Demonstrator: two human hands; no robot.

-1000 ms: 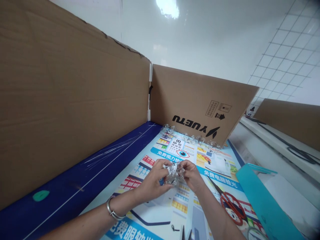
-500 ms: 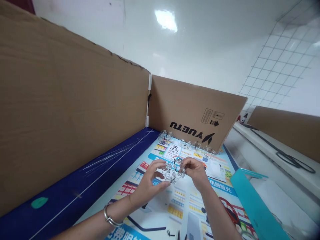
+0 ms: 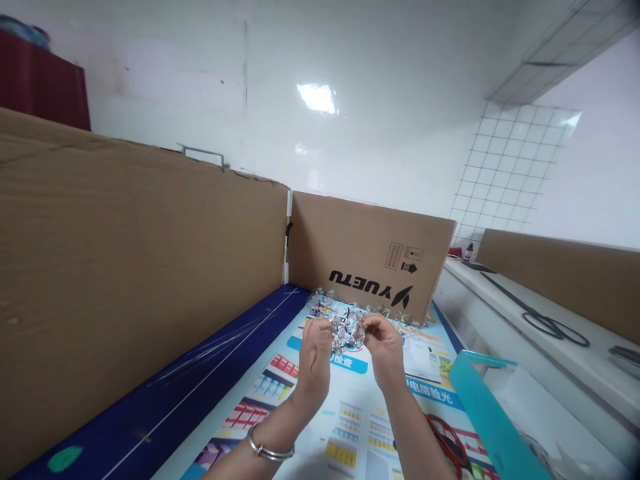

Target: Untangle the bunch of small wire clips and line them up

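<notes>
A clear, glittering loop, which looks like a string of transparent beads, is held up between my two hands over the printed sheet. My left hand, with a silver bangle at the wrist, has its fingers closed at the loop's left side; the back of the hand hides the fingertips. On the opposite side my right hand pinches the loop's edge between thumb and fingers. Beyond the hands, several similar clear clusters lie in a row along the foot of the cardboard panel.
A tall cardboard wall stands at the left. To the right is a turquoise open box with white inside, near a red loop-shaped handle. A white ledge farther right carries a black cable.
My left hand has turned upright and its fingers have closed in on the clear loop. Both hands have risen slightly relative to the sheet, and the camera has tilted up.
</notes>
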